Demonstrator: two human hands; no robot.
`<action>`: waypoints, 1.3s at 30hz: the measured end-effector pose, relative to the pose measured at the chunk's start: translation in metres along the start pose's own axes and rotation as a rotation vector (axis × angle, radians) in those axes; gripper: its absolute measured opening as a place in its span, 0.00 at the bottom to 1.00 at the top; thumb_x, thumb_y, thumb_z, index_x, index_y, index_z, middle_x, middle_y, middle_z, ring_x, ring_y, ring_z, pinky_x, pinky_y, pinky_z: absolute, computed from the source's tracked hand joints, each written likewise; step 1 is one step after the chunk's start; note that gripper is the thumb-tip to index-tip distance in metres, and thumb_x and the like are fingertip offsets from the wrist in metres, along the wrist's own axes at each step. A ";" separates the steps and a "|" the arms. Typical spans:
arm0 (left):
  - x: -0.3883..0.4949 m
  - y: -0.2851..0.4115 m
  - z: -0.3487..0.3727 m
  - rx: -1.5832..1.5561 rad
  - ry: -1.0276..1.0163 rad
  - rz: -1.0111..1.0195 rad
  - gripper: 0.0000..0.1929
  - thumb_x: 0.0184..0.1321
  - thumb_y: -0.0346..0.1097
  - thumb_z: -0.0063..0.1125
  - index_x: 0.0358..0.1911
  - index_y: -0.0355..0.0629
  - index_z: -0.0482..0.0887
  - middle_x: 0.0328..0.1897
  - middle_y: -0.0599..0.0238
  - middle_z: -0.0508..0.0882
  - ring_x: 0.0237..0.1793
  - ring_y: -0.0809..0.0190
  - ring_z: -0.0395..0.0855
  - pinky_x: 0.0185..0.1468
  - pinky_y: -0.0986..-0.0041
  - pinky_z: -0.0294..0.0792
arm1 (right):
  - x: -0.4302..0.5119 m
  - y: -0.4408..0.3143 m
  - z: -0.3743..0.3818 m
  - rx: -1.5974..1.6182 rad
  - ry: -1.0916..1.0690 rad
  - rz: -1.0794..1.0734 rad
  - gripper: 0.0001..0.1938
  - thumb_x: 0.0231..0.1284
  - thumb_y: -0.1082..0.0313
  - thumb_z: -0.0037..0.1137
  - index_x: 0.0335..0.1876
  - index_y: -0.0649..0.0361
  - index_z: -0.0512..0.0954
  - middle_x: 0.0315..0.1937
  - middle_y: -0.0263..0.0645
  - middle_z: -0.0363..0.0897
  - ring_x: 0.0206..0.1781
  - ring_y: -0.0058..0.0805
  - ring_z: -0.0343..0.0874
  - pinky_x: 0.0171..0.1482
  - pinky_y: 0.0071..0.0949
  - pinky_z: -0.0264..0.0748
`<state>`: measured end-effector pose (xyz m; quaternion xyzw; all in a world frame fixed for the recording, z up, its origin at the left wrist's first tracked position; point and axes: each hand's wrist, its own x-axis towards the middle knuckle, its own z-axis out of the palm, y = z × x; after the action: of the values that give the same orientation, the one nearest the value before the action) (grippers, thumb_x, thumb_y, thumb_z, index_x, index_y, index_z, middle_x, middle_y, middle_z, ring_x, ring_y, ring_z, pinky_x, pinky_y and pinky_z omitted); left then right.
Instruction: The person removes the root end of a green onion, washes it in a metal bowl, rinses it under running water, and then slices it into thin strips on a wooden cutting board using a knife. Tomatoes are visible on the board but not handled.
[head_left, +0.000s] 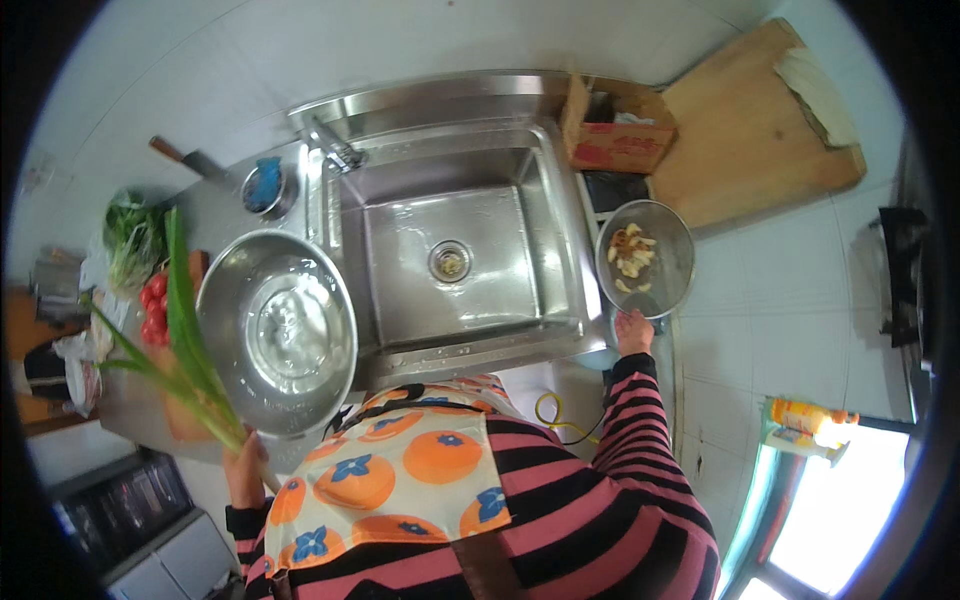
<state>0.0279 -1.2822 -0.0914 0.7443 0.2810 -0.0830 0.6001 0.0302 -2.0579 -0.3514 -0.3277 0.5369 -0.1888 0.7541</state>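
Observation:
My left hand (245, 466) grips the pale stalks of a long scallion or leek (196, 360), its green leaves pointing up and away from me. Behind the leaves stands a large stainless steel basin (225, 375) holding clear water. On the far right, my right hand (635, 333) is at the near rim of a round metal bowl (671, 247), and its fingers appear closed on that rim. Peeled garlic cloves (636, 260) and some brownish bits lie inside the bowl. Between my hands is a wet stainless steel sink (472, 307) with debris in its drain.
A faucet (337, 150) rises at the sink's back left. Left of it are a knife (187, 159), a small pot (277, 206), tomatoes (155, 311) and bagged greens (131, 236). On the right, a cardboard box (622, 146) stands near a large wooden board (735, 135).

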 end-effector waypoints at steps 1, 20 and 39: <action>-0.001 0.000 0.001 -0.007 -0.005 -0.009 0.08 0.71 0.30 0.55 0.50 0.39 0.78 0.30 0.70 0.76 0.29 0.70 0.74 0.34 0.77 0.67 | -0.001 0.004 0.002 0.010 0.023 0.007 0.11 0.77 0.59 0.52 0.44 0.60 0.74 0.35 0.42 0.80 0.39 0.37 0.84 0.44 0.34 0.83; -0.017 -0.022 0.011 -0.067 -0.026 -0.055 0.06 0.69 0.29 0.58 0.46 0.40 0.79 0.32 0.71 0.77 0.29 0.71 0.74 0.34 0.78 0.67 | -0.294 0.140 0.286 -1.055 -1.175 0.120 0.32 0.68 0.46 0.64 0.66 0.66 0.72 0.53 0.41 0.81 0.56 0.29 0.79 0.59 0.34 0.78; -0.024 -0.029 -0.019 -0.179 -0.003 0.013 0.05 0.69 0.28 0.58 0.45 0.38 0.79 0.31 0.71 0.78 0.29 0.71 0.76 0.34 0.78 0.69 | -0.308 0.167 0.267 -0.776 -0.724 0.245 0.07 0.48 0.78 0.56 0.35 0.68 0.78 0.28 0.37 0.75 0.28 0.27 0.75 0.32 0.27 0.72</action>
<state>-0.0106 -1.2686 -0.0998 0.6893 0.2816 -0.0547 0.6652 0.1594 -1.6642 -0.2009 -0.5611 0.3075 0.2375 0.7309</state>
